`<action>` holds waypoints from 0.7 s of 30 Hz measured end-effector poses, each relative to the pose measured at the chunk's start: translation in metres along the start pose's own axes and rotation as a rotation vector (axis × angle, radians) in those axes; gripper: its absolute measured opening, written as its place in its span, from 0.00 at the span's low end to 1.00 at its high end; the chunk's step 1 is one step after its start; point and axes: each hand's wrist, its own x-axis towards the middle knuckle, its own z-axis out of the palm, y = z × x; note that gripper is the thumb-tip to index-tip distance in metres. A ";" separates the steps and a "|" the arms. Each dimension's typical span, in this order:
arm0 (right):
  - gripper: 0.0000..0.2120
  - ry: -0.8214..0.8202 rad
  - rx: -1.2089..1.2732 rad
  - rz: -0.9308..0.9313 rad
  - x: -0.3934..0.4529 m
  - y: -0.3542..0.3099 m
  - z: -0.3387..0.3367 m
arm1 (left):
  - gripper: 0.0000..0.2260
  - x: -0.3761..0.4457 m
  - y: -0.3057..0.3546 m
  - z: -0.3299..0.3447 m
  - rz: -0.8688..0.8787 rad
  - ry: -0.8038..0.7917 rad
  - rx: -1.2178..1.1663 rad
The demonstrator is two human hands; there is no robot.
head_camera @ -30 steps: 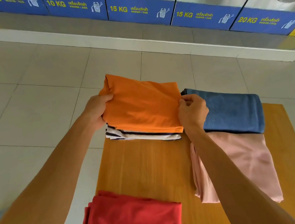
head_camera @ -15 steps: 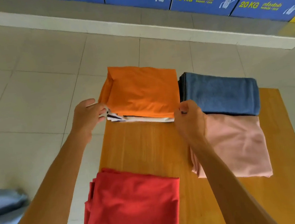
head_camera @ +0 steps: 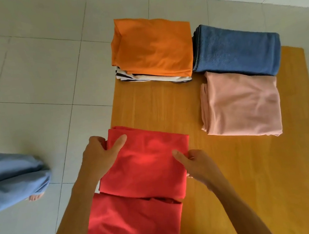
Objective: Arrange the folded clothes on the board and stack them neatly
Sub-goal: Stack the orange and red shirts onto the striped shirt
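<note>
Head view: both hands grip the upper red folded garment (head_camera: 144,164) at the near left of the wooden board (head_camera: 256,172). The left hand (head_camera: 100,154) clasps its far left corner, thumb on top and fingers curled under the edge; the right hand (head_camera: 198,165) pinches its right edge, thumb on the cloth. This garment overlaps a second red piece (head_camera: 133,225) lying nearer the person. At the far left, an orange folded garment (head_camera: 152,47) sits on a striped black-and-white one (head_camera: 152,77), the pile overhanging the board's far edge. Just beside it on the right lies a blue folded towel (head_camera: 237,49), touching a pink folded garment (head_camera: 241,104) in front of it. Bare board lies open between the red and orange piles and across the near right. Off the left edge, on the tiled floor (head_camera: 24,75), a light-blue trouser leg (head_camera: 9,177) and toes show.
</note>
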 end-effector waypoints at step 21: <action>0.09 -0.132 0.655 -0.295 0.041 -0.112 -0.076 | 0.28 0.048 0.093 -0.039 0.027 -0.423 -0.574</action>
